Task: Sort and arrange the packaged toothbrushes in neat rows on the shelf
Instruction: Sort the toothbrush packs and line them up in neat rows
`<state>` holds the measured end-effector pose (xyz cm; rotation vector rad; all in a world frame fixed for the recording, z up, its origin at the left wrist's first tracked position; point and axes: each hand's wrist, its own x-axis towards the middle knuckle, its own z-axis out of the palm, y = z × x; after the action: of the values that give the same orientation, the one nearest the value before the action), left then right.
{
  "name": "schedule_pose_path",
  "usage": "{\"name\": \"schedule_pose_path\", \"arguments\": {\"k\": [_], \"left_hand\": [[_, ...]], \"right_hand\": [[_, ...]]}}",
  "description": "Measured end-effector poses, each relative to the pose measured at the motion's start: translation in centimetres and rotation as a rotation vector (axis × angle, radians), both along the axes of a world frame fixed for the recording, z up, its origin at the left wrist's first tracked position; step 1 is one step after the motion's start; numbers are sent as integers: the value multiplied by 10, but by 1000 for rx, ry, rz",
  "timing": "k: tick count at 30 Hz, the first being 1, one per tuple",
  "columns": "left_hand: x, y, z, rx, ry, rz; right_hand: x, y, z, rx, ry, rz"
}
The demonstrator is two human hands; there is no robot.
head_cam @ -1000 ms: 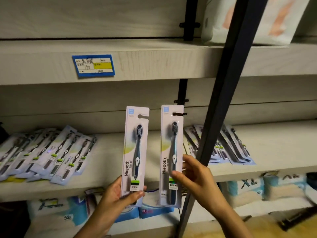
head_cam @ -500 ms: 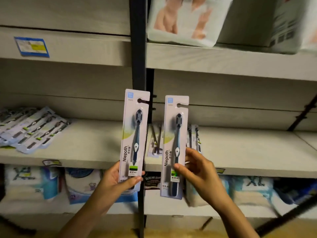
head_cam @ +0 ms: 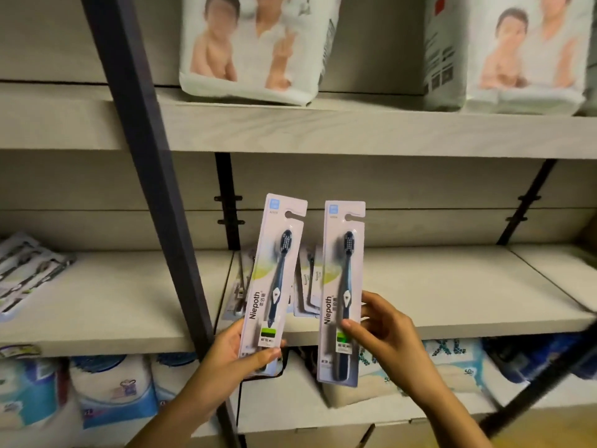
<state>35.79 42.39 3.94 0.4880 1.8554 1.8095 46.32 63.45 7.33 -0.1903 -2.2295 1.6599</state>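
hiding most shelved packs (head_cam: 307, 287): left-hand pack (head_cam: 262, 295), right-hand pack (head_cam: 337, 279)

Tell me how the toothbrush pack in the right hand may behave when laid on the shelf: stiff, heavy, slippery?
Probably stiff: the toothbrush pack stands straight though the right hand pinches only its lower part. Likely light, since that pinch alone carries it. Being flat, it should not roll on the shelf, but its smooth plastic front may slide.
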Motion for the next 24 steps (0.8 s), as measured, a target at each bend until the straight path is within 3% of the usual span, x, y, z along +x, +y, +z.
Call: {"name": "schedule_pose_path", "arguments": {"k": [10, 16, 24], "left_hand": [[-13, 74, -9, -15, -16, 122], [-22, 96, -23, -55, -70, 229], [-39, 104, -31, -91, -89, 260]], "right_hand": [[-31, 92, -6, 14, -129, 77], [-104, 145, -79, 46, -432, -160], [-187, 157, -123, 212, -749, -189]]}}
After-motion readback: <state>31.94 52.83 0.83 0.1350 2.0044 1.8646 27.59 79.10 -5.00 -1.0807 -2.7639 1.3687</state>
